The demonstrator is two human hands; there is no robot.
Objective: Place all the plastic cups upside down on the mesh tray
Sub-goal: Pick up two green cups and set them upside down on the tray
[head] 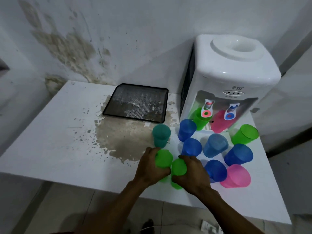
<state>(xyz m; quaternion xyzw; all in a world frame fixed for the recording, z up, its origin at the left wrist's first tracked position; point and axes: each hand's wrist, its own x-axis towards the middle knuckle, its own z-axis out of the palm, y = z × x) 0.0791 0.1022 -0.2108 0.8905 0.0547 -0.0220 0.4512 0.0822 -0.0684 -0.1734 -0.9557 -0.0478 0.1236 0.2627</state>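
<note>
Nothing is placed yet: the tray (136, 103) sits bare at twelve o'clock on the tabletop (50, 141). Every cup is left to do. One green cup (163, 158) is wrapped by the left hand (151, 168), a second green cup (178, 168) by the right hand (194, 174), each grip closed. The other cups (214, 146) are clustered at two o'clock.

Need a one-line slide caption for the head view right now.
Left hand and right hand each grip a green cup near the table edge; the mesh tray holds no cups.
</note>
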